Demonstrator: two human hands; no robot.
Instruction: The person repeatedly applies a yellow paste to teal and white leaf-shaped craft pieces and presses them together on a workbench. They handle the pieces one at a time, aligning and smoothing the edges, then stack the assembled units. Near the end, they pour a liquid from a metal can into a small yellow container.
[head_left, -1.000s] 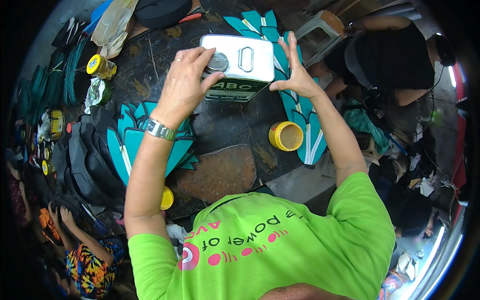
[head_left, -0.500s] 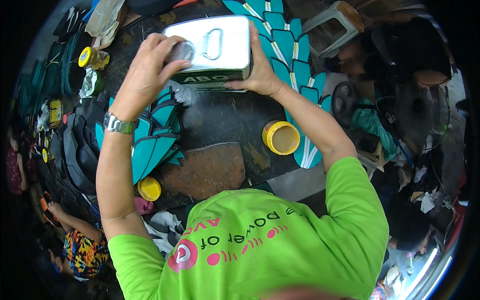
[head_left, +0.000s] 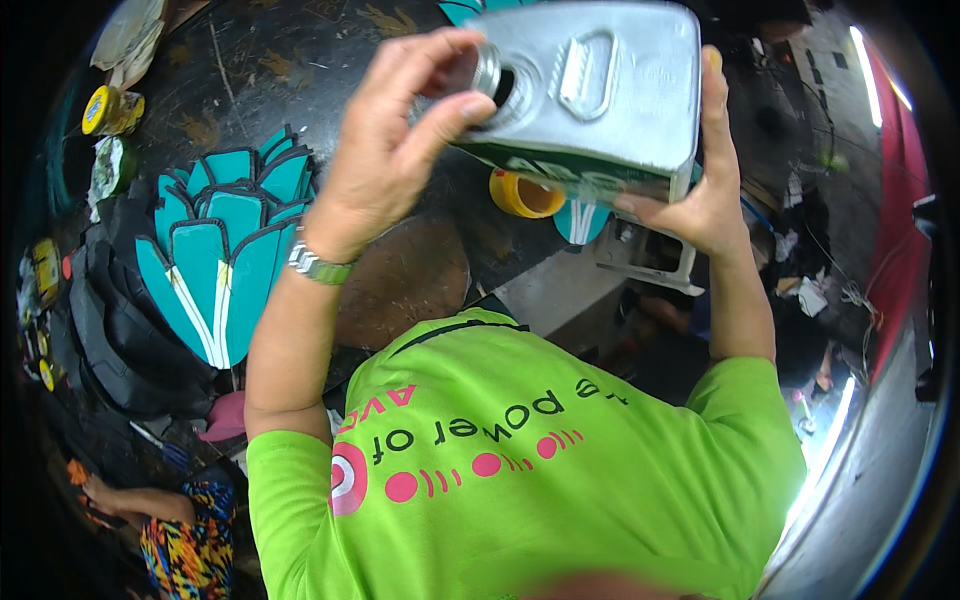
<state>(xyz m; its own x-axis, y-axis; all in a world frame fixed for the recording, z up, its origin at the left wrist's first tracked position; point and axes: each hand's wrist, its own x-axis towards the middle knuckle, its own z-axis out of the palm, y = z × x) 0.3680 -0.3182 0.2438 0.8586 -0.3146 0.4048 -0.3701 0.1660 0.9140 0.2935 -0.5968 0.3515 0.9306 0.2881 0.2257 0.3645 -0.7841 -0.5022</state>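
Note:
A rectangular metal can (head_left: 645, 90), silver on top with a dark green side, is held up tilted above the table. My right hand (head_left: 715, 195) grips its right end, thumb under the lower edge and fingers up the side. Between the fingers and thumb of my left hand (head_left: 385, 150) is a round metal cap (head_left: 487, 68), tipped off the can's dark round opening (head_left: 506, 88). A folding wire handle (head_left: 588, 75) lies on the can's top. Below the can, partly covered by it, stands an open yellow jar (head_left: 506, 196).
Stacked teal cut pieces (head_left: 215, 230) with black edges and white strips lie on the dark table (head_left: 300, 95) at left. Yellow-lidded jars (head_left: 112, 110) stand at the far left. A brown board (head_left: 400, 285) lies near me. Another person (head_left: 185, 525) sits at lower left.
The can has come nearer and to the right, and tilted. The cap has lifted off its opening in my left hand. My view has swung, shifting the table leftward.

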